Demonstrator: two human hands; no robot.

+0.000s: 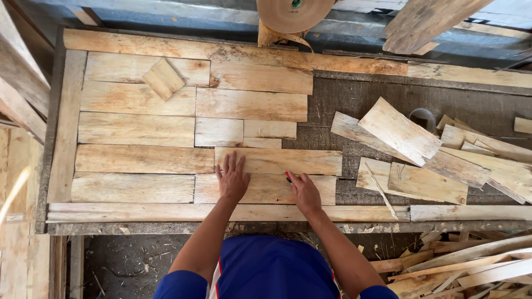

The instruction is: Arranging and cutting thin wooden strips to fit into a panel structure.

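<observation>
Left hand (231, 180) lies flat, fingers spread, palm down on the veneer strip (266, 188) at lower centre of the frame, pressing it against the table (354, 105). Right hand (303, 191) is closed around a small red-handled tool (287, 176), its tip at the seam between that strip and the longer strip (280, 160) just above. Both strips sit in a patchwork of pale wood pieces (136, 130) laid edge to edge across the left half of the frame. Judgement: for a clean join, the flat hand should hold the lower strip from sliding while the tool follows the seam; edges should butt with no overlap. Loose offcuts (399, 130) are heaped at right centre, well apart from both hands, on dark bare matting. One small square piece (162, 78) lies tilted on the sheet at upper left. Farther off, at top centre, a roll of brown paper tape (293, 12) hangs over the table's far edge.
</observation>
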